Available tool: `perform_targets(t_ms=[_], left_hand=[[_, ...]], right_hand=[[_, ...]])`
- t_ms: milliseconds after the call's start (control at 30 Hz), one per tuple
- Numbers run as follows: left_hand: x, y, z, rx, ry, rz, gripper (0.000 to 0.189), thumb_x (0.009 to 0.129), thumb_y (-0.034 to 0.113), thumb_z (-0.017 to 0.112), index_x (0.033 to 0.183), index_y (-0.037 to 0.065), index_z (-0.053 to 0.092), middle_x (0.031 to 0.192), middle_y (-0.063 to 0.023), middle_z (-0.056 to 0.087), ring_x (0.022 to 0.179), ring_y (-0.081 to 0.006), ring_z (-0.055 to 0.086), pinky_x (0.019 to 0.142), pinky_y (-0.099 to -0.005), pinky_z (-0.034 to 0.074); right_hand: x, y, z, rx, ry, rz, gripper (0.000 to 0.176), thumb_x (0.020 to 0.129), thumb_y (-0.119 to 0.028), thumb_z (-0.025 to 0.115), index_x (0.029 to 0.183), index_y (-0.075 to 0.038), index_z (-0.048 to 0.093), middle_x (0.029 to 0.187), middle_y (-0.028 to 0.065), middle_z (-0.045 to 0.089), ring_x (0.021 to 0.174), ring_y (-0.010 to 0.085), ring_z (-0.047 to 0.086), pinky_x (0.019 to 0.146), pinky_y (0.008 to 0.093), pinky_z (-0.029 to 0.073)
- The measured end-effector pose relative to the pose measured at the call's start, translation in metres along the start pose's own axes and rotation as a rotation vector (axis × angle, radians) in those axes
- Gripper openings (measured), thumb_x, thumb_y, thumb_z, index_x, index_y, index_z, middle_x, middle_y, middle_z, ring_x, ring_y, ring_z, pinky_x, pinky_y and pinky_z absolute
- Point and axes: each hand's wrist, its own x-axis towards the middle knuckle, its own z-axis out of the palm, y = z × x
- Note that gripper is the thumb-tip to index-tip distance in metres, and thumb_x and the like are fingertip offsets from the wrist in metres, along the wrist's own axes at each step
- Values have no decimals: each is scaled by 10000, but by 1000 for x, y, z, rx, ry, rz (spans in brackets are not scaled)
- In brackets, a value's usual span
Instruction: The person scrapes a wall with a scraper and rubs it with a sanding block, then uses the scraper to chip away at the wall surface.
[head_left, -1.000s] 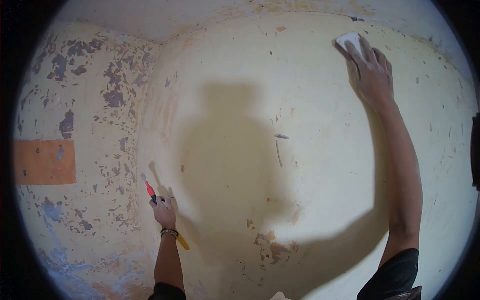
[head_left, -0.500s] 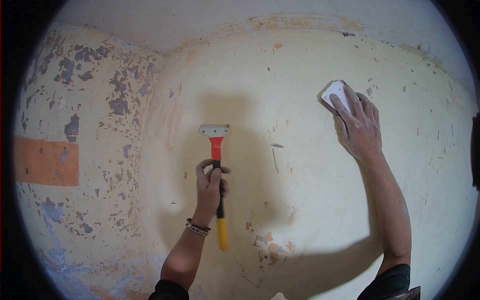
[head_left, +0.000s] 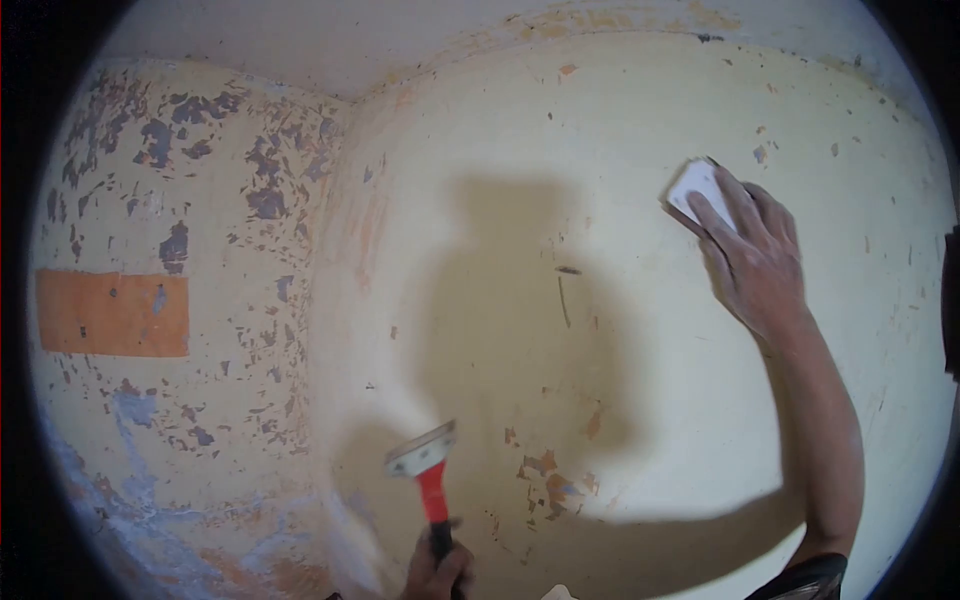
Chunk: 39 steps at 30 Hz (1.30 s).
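Observation:
At the bottom of the head view, my left hand (head_left: 438, 570) is wrapped round the black part of a scraper (head_left: 431, 485). Its metal head points up and tilts, with a red neck below it. At the upper right, my right hand (head_left: 755, 255) presses a white sanding block (head_left: 703, 192) against the cream wall (head_left: 700, 350). The fingers lie over the block. The lower end of the scraper handle is out of view.
A side wall (head_left: 215, 390) with peeled grey patches meets the cream wall at a corner on the left. It bears an orange rectangle (head_left: 115, 315). The ceiling (head_left: 400, 35) runs along the top. A dark shadow falls on the cream wall.
My left hand has dropped with the scraper, whose head now tilts. The wall has shifted slightly right in view. My right hand with the block sits a little further right in the frame.

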Motion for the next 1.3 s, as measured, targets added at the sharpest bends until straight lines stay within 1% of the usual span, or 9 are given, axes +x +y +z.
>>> perform_targets(t_ms=[167,300,467,600,833,1000,1067,1133,1300], left_hand=[[109,39,-63,628,96,360,481,929,106,444,1346,-20,241,898,-87,449,785,-111,453,674,-295,420],[181,127,-46,723,286,351,461,953,114,427,1385,34,289,864,-175,535,810,-290,582,749,-450,458],[293,156,-84,1126,529,960,429,954,147,466,1360,43,375,803,-104,553,652,-177,582,562,-336,482],[255,155,-37,165,253,481,468,961,150,491,1400,84,345,752,18,483,580,-49,468,485,-200,418],[44,21,9,-133,7,-81,524,959,134,488,1430,87,264,817,-23,497,561,-89,487,483,-257,437],[-21,8,15,-109,25,-150,481,989,190,473,1415,143,254,827,-22,522,565,-99,519,490,-240,449],[-20,16,15,-70,205,-138,274,955,173,515,1197,56,465,761,-43,535,533,-132,504,471,-268,437],[4,13,-25,144,104,-195,578,952,109,471,1473,90,221,802,-21,499,564,-91,488,487,-257,441],[97,57,-71,719,183,372,587,916,78,433,1475,59,255,798,-23,510,625,-76,498,530,-243,436]], right_hand=[[-88,0,-57,-68,-173,33,466,819,-160,633,1280,-209,588,1445,113,427,1252,338,435,1018,465,360],[-157,-7,-86,-97,-271,77,456,863,-199,605,1312,-265,560,1471,118,396,1287,366,411,1046,496,340],[-174,-12,-94,-84,-331,133,441,902,-252,569,1339,-288,529,1477,124,386,1299,390,395,1046,530,333],[-178,-10,-92,-79,-312,135,435,900,-260,567,1333,-287,536,1474,123,392,1296,392,400,1044,532,332],[-179,-10,-92,-62,-322,144,416,902,-232,551,1317,-265,553,1464,124,403,1290,404,399,1045,531,335],[-178,-10,-92,-74,-304,147,391,909,-260,535,1298,-275,571,1456,120,417,1285,397,408,1040,531,337],[-177,-11,-92,-63,-304,144,410,889,-241,563,1298,-269,571,1457,120,415,1285,397,409,1038,531,339],[-178,-12,-91,-63,-305,147,423,879,-231,577,1300,-272,569,1460,119,412,1284,397,409,1038,530,340],[-178,-11,-94,-42,-301,163,461,854,-196,614,1304,-283,563,1465,115,404,1289,392,406,1042,526,341]])
